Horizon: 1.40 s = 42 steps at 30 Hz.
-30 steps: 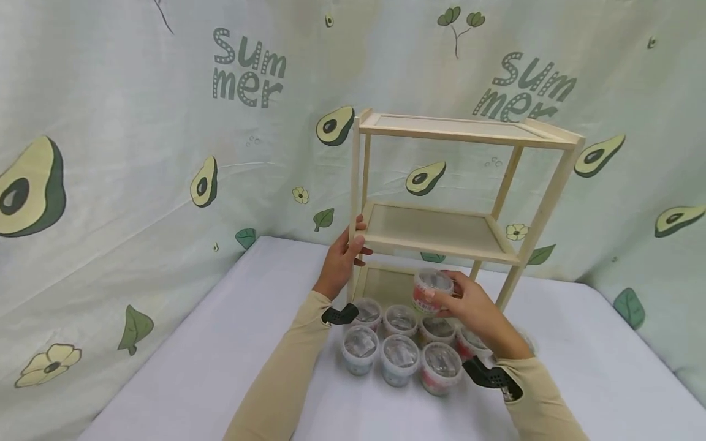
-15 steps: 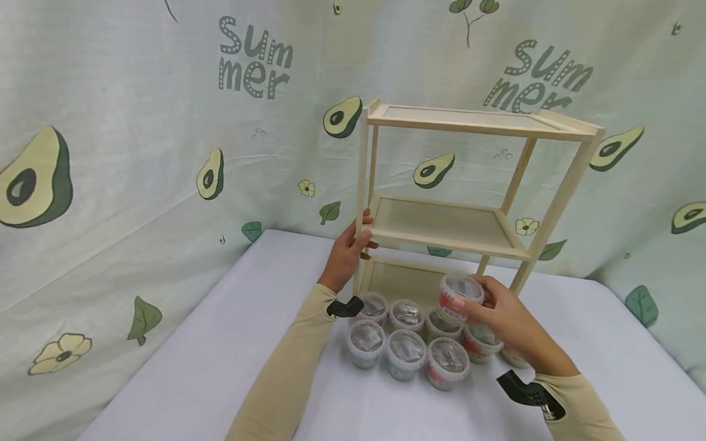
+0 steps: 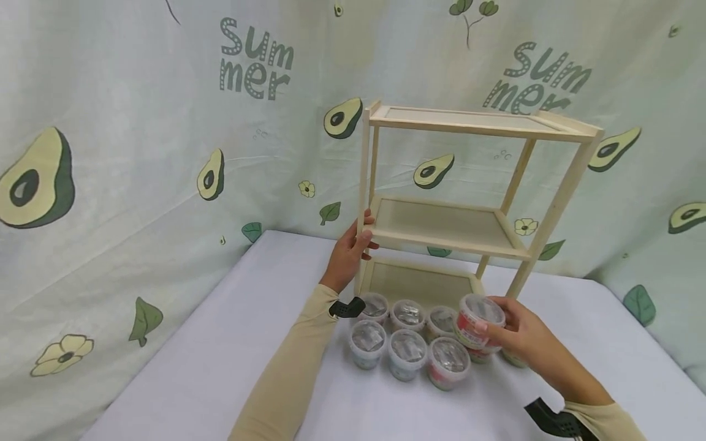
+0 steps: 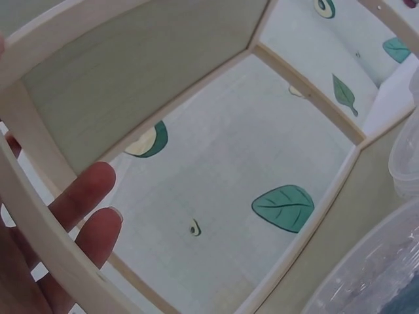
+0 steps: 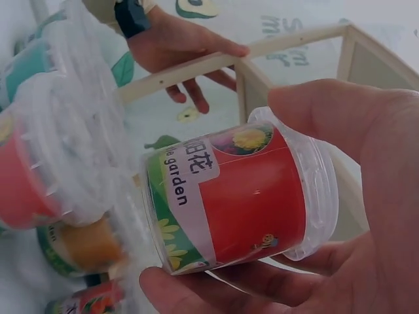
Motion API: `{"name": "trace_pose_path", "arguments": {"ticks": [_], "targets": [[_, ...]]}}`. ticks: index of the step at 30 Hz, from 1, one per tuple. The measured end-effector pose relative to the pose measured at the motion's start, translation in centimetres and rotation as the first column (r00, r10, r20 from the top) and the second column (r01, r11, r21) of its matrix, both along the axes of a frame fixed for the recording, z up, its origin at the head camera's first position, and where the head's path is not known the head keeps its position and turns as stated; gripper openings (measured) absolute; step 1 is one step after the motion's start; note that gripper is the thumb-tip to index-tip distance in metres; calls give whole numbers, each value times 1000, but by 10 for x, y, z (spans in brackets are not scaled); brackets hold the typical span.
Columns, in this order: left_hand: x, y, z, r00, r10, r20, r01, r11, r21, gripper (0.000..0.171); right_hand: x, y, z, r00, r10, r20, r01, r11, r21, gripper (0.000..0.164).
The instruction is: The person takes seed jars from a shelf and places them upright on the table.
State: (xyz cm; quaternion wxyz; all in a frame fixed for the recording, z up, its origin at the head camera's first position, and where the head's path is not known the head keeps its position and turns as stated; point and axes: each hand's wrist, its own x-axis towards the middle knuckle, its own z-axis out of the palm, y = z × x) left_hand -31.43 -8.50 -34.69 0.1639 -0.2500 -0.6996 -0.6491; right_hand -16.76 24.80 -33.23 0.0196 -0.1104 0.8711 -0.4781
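My left hand (image 3: 347, 254) grips the left front post of a three-tier wooden shelf (image 3: 441, 247) at about its middle tier. In the left wrist view the fingers (image 4: 99, 239) come round the post's far side. Between thumb and fingers, my right hand (image 3: 524, 331) holds a clear plastic tub (image 3: 480, 321) with a lid. The right wrist view shows its red label (image 5: 252, 196), with flowers and the word "garden". This tub is above the right end of the back row of similar tubs, partly covering one; whether they touch I cannot tell.
Several lidded tubs stand in two rows before the shelf, among them a front-row tub (image 3: 407, 355) and one with a red label (image 3: 449, 362). The white tabletop (image 3: 220, 343) reaches out on both sides. A printed curtain (image 3: 138, 184) hangs behind and beside it.
My right hand has carried the tub to the right and lowered it towards the back row. My left hand stays on the post. The head view has shifted slightly.
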Motion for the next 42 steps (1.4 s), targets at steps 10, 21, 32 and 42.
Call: {"name": "trace_pose_path", "arguments": {"ticks": [10, 21, 32, 42], "targets": [[24, -5, 21, 999, -32, -2, 32, 999, -6, 46, 18, 15, -13, 997, -45, 56, 47, 998, -32, 61], [29, -3, 22, 998, -69, 11, 69, 998, -7, 45, 27, 38, -14, 996, -78, 48, 76, 996, 42, 60], [29, -10, 19, 999, -47, 2, 47, 999, -15, 47, 28, 39, -19, 993, -47, 108, 45, 999, 20, 60], [29, -9, 21, 998, -58, -7, 58, 998, -22, 48, 24, 57, -23, 969, 117, 215, -136, 988, 74, 65]]}}
